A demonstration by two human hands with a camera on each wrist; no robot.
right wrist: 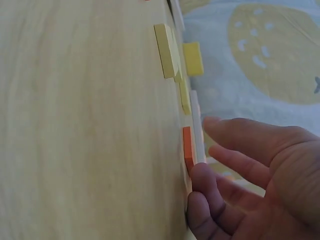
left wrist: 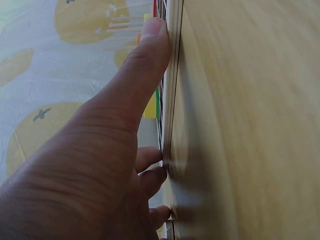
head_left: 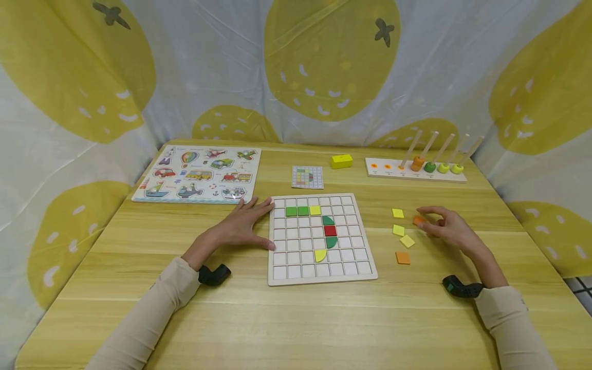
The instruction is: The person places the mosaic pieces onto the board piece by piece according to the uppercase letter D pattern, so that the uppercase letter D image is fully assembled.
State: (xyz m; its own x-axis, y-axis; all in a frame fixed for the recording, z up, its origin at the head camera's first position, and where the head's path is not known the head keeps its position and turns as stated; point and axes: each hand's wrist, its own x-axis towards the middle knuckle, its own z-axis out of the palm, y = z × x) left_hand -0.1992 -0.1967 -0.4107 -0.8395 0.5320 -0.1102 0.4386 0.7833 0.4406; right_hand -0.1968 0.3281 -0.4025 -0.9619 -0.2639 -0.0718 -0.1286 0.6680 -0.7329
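A wooden grid board (head_left: 370, 264) lies on the table, holding green square tiles (head_left: 297, 211), a yellow square (head_left: 315, 210), a red square (head_left: 330, 230), green quarter-rounds (head_left: 331, 242) and a yellow one (head_left: 320, 255). My left hand (head_left: 240, 224) rests at the board's left edge, thumb and fingers spread along it. To the right of the board, my right hand (head_left: 446, 228) reaches over an orange tile (head_left: 418, 220) lying on the table. In the right wrist view its fingertips meet one end of that orange tile (right wrist: 188, 146), while the thumb stays apart from it.
Loose yellow tiles (head_left: 399, 230) and another orange tile (head_left: 403, 258) lie between board and right hand. Behind are a small pattern card (head_left: 307, 177), a yellow block (head_left: 341, 161) and a peg stand (head_left: 416, 172). A vehicle puzzle (head_left: 199, 174) sits back left.
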